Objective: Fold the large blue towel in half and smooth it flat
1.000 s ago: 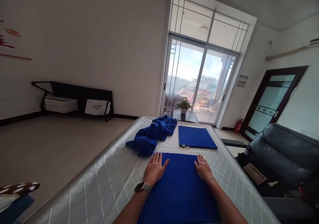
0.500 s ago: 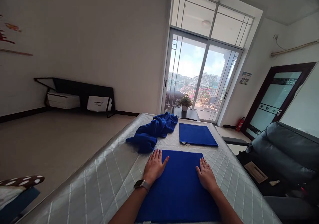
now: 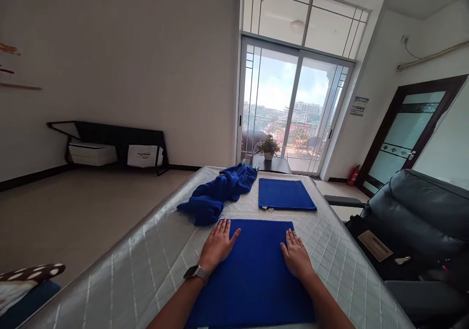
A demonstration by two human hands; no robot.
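A blue cloth (image 3: 258, 275) lies flat in front of me on the silvery quilted table cover (image 3: 146, 265). My left hand (image 3: 219, 243) rests flat on its far left edge, fingers stretched out, with a watch (image 3: 197, 272) on the wrist. On the far right edge lies my right hand (image 3: 296, 255), also flat with its fingers extended. Beyond it sits a second blue cloth (image 3: 286, 194), neatly squared, with a small white tag at its near edge. Farther left is a crumpled heap of blue cloth (image 3: 222, 192), just past my left fingertips.
Right of the table stands a dark leather armchair (image 3: 421, 212) holding a cardboard piece (image 3: 375, 245). Behind the table are a small table with a potted plant (image 3: 268, 148) and a sliding glass door (image 3: 293, 104). Patterned fabric (image 3: 31, 275) shows at lower left.
The view has tilted and shifted slightly, so the scene sits a little more to the left. Both hands stay flat on the near cloth, in nearly the same places.
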